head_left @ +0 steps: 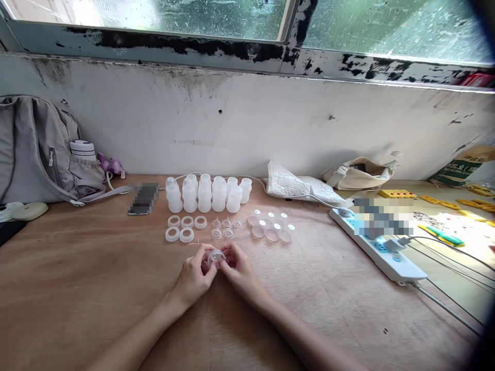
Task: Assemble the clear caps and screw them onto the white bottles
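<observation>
Just in front of the laid-out parts, my left hand (192, 272) and my right hand (240, 269) pinch a translucent bottle collar (215, 256) between them. A clear piece, perhaps a nipple, seems to sit inside it, but the fingers hide part of it. Beyond the hands lie several loose white collars (172, 235), several clear nipples (217, 234) and several round clear caps (271, 236). Behind these stand several frosted baby bottles (204, 195) in rows. The leftmost bottle (174, 196) has a top fitted on it.
A phone (144, 199) lies left of the bottles, near a grey backpack (34, 149). A white power strip (379, 247) with cables crosses the right side. A white padded bag (301, 185) and a cream pouch (359, 172) rest by the wall.
</observation>
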`<control>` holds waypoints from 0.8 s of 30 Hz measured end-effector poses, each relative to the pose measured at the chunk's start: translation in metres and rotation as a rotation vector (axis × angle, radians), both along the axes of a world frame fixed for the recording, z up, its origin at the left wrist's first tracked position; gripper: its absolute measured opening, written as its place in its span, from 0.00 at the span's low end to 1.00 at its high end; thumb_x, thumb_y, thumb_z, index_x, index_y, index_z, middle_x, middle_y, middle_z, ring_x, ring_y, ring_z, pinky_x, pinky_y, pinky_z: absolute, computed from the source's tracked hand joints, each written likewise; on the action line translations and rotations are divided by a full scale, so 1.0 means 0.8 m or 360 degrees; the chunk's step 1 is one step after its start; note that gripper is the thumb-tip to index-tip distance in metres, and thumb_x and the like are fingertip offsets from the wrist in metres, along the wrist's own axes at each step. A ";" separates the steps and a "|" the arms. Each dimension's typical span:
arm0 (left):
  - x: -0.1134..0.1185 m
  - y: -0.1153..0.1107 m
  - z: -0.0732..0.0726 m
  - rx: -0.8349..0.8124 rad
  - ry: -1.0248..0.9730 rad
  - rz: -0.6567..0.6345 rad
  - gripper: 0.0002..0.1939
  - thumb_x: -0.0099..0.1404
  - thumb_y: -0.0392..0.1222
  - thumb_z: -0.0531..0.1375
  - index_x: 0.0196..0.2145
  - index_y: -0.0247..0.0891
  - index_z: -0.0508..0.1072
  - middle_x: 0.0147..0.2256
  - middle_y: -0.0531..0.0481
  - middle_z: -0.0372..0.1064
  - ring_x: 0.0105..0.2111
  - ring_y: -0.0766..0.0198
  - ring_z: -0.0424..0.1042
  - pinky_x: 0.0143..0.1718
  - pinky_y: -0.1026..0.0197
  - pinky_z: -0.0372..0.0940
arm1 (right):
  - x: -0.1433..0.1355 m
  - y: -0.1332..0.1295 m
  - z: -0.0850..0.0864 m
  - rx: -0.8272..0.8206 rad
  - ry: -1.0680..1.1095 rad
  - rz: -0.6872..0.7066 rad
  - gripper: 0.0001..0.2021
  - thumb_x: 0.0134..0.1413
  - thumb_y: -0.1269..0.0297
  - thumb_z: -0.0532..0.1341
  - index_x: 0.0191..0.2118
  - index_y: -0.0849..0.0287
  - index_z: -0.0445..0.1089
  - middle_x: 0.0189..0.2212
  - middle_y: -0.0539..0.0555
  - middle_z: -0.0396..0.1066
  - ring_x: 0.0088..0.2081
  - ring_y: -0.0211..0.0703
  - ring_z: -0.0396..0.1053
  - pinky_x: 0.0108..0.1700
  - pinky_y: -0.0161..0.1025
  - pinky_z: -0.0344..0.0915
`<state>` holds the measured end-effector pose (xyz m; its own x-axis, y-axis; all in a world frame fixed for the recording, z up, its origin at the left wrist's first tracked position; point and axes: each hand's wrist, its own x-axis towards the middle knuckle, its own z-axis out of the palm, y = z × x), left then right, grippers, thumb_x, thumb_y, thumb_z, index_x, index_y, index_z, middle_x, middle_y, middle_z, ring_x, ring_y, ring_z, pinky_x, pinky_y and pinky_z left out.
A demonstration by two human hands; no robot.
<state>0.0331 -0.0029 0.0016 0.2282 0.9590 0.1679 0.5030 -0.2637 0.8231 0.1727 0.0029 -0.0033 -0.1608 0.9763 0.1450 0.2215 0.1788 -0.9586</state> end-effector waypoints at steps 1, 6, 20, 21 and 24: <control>0.001 0.000 -0.001 -0.0010 -0.0006 0.0004 0.10 0.57 0.36 0.52 0.39 0.40 0.60 0.24 0.55 0.65 0.21 0.68 0.65 0.26 0.67 0.59 | -0.001 0.000 0.000 0.0007 -0.0021 -0.0002 0.05 0.46 0.72 0.55 0.33 0.59 0.61 0.27 0.50 0.67 0.27 0.35 0.64 0.29 0.32 0.61; 0.002 0.001 -0.003 -0.0068 -0.0022 0.0022 0.07 0.57 0.36 0.52 0.36 0.41 0.60 0.22 0.57 0.63 0.20 0.69 0.64 0.23 0.68 0.57 | -0.003 -0.002 0.000 0.0012 -0.0095 -0.0020 0.06 0.45 0.72 0.55 0.33 0.59 0.61 0.25 0.48 0.65 0.24 0.34 0.61 0.26 0.32 0.59; 0.000 -0.001 -0.001 -0.0110 -0.0015 0.0001 0.06 0.60 0.38 0.49 0.36 0.40 0.61 0.23 0.55 0.68 0.21 0.67 0.67 0.23 0.67 0.57 | -0.003 -0.005 0.001 0.0191 -0.0287 -0.0014 0.03 0.46 0.72 0.53 0.29 0.58 0.58 0.21 0.45 0.59 0.21 0.33 0.56 0.24 0.30 0.54; -0.001 0.000 -0.001 -0.0104 0.0003 -0.0001 0.06 0.60 0.38 0.48 0.36 0.40 0.61 0.23 0.55 0.68 0.20 0.67 0.66 0.23 0.67 0.57 | -0.002 -0.005 -0.001 0.0222 -0.0300 -0.0002 0.02 0.46 0.71 0.53 0.29 0.58 0.57 0.21 0.46 0.59 0.22 0.33 0.56 0.25 0.31 0.54; -0.001 0.000 -0.002 -0.0061 0.0063 -0.0001 0.06 0.60 0.37 0.48 0.36 0.40 0.61 0.23 0.55 0.68 0.21 0.67 0.67 0.23 0.67 0.58 | -0.002 -0.004 -0.003 0.0292 -0.0340 0.0004 0.02 0.48 0.71 0.52 0.28 0.58 0.56 0.22 0.46 0.59 0.23 0.34 0.57 0.26 0.31 0.55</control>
<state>0.0319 -0.0031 -0.0002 0.2345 0.9645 0.1215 0.5354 -0.2325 0.8120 0.1713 -0.0002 -0.0060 -0.2089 0.9365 0.2818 0.4144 0.3458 -0.8419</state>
